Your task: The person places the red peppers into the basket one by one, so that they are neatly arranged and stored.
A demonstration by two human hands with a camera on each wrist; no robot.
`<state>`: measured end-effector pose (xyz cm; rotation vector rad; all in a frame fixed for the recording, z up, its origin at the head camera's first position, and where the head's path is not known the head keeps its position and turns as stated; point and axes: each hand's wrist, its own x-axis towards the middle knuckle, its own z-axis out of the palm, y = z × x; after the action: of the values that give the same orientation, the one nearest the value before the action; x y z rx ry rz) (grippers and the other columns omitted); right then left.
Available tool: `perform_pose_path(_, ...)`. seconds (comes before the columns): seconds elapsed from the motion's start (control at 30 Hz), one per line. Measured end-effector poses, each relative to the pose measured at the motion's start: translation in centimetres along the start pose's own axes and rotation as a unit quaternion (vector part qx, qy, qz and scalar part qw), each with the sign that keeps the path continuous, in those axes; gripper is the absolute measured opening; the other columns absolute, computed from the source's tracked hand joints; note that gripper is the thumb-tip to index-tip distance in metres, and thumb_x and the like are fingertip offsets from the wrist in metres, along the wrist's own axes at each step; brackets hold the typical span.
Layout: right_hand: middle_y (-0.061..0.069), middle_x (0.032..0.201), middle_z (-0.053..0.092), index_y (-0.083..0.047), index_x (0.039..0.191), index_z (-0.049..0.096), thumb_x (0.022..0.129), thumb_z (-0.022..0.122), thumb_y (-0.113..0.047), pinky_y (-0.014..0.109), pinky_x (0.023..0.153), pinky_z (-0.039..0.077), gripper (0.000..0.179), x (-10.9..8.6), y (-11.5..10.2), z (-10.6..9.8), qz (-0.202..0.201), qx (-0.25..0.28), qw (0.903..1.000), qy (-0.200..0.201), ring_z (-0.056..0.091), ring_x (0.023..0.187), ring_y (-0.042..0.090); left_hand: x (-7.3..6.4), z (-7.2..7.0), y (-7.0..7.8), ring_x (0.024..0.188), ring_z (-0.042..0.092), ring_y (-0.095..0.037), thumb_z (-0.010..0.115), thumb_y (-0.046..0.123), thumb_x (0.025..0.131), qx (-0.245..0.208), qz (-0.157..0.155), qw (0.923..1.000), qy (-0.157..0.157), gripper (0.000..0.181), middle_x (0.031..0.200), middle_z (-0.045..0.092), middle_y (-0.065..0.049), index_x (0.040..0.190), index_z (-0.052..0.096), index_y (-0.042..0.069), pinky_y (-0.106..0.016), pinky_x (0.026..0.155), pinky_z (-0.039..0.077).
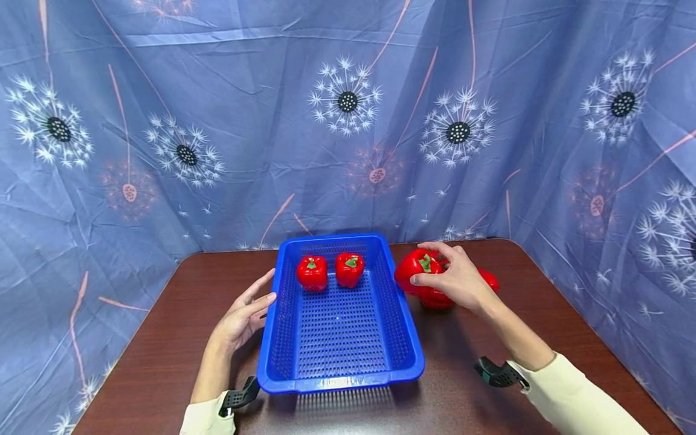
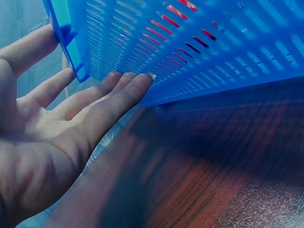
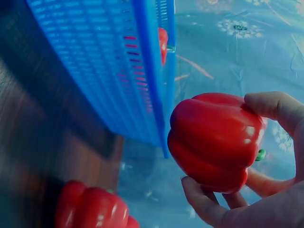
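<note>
Right hand: my right hand [image 1: 459, 279], right of centre in the head frame, pinches one red pepper between thumb and fingers, its green stem showing between them.
Held pepper: the held pepper [image 1: 406, 273] is just beside the basket's right rim in the head frame; in the right wrist frame it fills the lower right middle, raised off the table.
Left hand: my left hand [image 1: 239, 319], lower left of centre, has its fingers spread and fairly straight, the tips touching the basket's outer left side without curling round it.
Blue basket: the perforated blue basket [image 1: 342, 383] takes the lower middle of the head frame.
Peppers inside: a left pepper [image 1: 312, 275] and a right pepper [image 1: 349, 271] sit side by side towards the far end, upper middle of the basket.
Peppers outside: more red peppers [image 1: 437, 298] lie on the table below and behind my right hand, partly hidden; I cannot tell how many.
Table: the dark brown table [image 1: 157, 344] spans the lower frame.
Backdrop: a blue dandelion-print curtain [image 1: 261, 115] fills the upper frame.
</note>
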<state>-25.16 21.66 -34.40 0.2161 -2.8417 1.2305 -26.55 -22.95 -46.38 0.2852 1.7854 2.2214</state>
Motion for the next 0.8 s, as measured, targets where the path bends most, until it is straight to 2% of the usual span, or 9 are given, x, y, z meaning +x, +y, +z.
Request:
perform_pose_path(0.13,0.017,0.135,0.048,-0.015,0.143,0.052,0.079,0.083,-0.043,0.051,0.095,0.050,0.076,0.6,-1.4,0.7,-0.012,0.009,0.9998,0.011,0.051,0.120,0.033,-0.1,-0.1,0.1,0.123,0.066,-0.030,0.056,0.015,0.104,0.000,0.002,1.0000,-0.003,0.068,0.143,0.058,-0.017,0.163,0.023,0.025,-0.045,0.094,0.058)
perform_pose_path(0.23,0.016,0.130,0.051,-0.011,0.139,0.055,0.077,0.085,-0.041,0.047,0.095,0.049,0.075,1.1,-2.5,1.2,-0.027,0.011,0.9995,0.015,0.051,0.118,0.030,-0.1,-0.2,0.2,0.123,0.065,-0.031,0.057,0.015,0.104,-0.005,0.003,1.0000,-0.005,0.068,0.142,0.059,-0.017,0.163,0.023,0.024,-0.044,0.093,0.058)
perform_pose_path(0.43,0.014,0.127,0.051,-0.019,0.135,0.058,0.077,0.084,-0.044,0.043,0.090,0.052,0.069,1.8,-4.1,1.9,-0.027,0.012,0.9996,0.001,0.051,0.116,0.027,0.0,-0.1,0.1,0.124,0.065,-0.031,0.055,0.015,0.104,-0.009,0.000,0.9999,-0.010,0.068,0.143,0.059,-0.016,0.163,0.022,0.025,-0.044,0.095,0.058)
perform_pose_path(0.57,0.014,0.125,0.062,-0.019,0.137,0.055,0.079,0.084,-0.039,0.038,0.086,0.055,0.067,2.3,-5.1,2.6,-0.031,0.063,0.9972,-0.026,0.061,0.113,0.027,0.0,0.1,0.1,0.124,0.065,-0.030,0.056,0.015,0.104,-0.006,0.000,1.0000,-0.005,0.068,0.143,0.058,-0.017,0.163,0.023,0.025,-0.045,0.095,0.058)
perform_pose_path(0.67,0.015,0.121,0.068,-0.018,0.137,0.053,0.079,0.085,-0.030,0.035,0.086,0.055,0.067,2.8,-5.9,3.2,-0.036,0.121,0.9908,-0.048,0.067,0.108,0.027,0.0,0.1,0.2,0.123,0.066,-0.030,0.056,0.015,0.104,-0.006,-0.001,1.0000,-0.003,0.068,0.143,0.058,-0.017,0.162,0.024,0.025,-0.045,0.094,0.058)
perform_pose_path(0.8,0.013,0.122,0.067,-0.021,0.136,0.055,0.077,0.087,-0.027,0.034,0.088,0.055,0.067,3.4,-7.1,4.4,-0.039,0.150,0.9859,-0.064,0.067,0.107,0.025,0.0,0.1,0.1,0.123,0.066,-0.030,0.056,0.014,0.104,-0.010,-0.002,0.9999,-0.005,0.068,0.143,0.058,-0.017,0.163,0.023,0.025,-0.045,0.094,0.058)
